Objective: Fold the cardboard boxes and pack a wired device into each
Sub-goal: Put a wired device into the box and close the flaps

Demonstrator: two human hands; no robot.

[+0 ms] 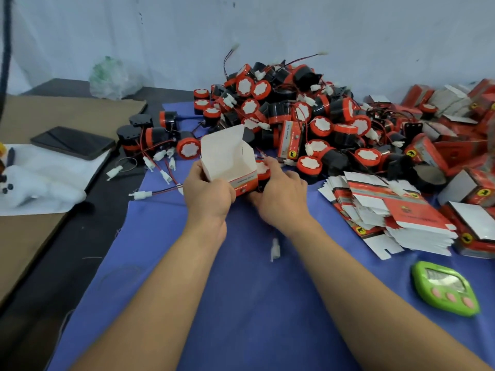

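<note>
My left hand (207, 192) grips an unfolded red-and-white cardboard box (227, 159) with its white top flap standing open. Right beside the box's open side, my right hand (278, 194) holds a red-and-black wired device (263, 169). The device's wire hangs below my right wrist and ends in a white connector (275, 249). Behind both hands lies a big heap of the same wired devices (294, 108). A stack of flat box blanks (385, 212) lies to the right.
Packed red boxes (455, 116) pile up at the far right. A green timer (444, 287) lies on the blue cloth (214, 303) near my right forearm. To the left are a dark phone (72, 141), white cloth (40, 183), brown cardboard sheet (32, 236) and loose devices (150, 135).
</note>
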